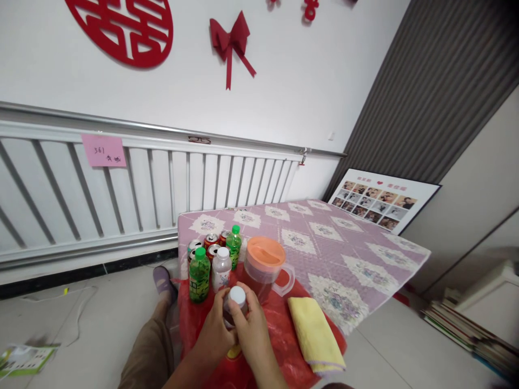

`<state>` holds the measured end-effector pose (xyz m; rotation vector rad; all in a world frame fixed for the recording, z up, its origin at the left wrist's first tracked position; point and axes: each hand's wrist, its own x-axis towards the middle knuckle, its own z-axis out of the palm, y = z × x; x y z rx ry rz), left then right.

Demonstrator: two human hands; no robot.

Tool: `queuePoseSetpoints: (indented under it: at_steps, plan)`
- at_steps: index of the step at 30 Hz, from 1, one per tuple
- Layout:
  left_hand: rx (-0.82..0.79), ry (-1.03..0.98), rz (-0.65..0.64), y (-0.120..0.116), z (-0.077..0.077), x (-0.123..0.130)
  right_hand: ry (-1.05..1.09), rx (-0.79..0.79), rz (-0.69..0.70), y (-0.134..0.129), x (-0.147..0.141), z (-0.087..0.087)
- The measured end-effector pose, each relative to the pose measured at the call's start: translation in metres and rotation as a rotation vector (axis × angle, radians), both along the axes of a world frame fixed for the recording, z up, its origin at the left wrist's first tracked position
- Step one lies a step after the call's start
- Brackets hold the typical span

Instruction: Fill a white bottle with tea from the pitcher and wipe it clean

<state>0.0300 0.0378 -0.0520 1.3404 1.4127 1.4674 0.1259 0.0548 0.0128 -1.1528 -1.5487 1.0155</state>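
Note:
Low in the head view, my left hand (218,323) and my right hand (252,319) are both closed around a small bottle with a white cap (237,295). Most of its body is hidden by my fingers. Just beyond it stands another white-capped bottle (221,268), pale with a printed label. A green-capped drink bottle (199,275) is at its left, and a second green bottle (234,246) stands behind. Several opened drink cans (211,239) cluster between them. Close to my right hand is a clear plastic pitcher with an orange lid (265,254).
A folded yellow cloth (316,334) lies at the right on the red plastic covering (279,335). Behind is a surface with a purple patterned cover (300,240). A white radiator (162,183) runs along the wall, and a photo board (377,200) leans at the right.

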Motion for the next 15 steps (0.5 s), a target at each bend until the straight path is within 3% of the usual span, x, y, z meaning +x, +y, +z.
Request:
queuePoseSetpoints:
  at_steps: [4, 10, 15]
  plan:
    - [0.01, -0.01, 0.019, 0.0, -0.001, 0.001, 0.036, -0.042, 0.005, -0.002, 0.003, -0.01]
    - [-0.01, -0.029, -0.129, 0.0, 0.003, -0.007, 0.115, -0.088, -0.015, -0.008, 0.017, -0.037]
    - [-0.016, 0.062, -0.157, -0.005, 0.01, -0.021, 0.167, -0.106, -0.008, -0.009, 0.029, -0.062]
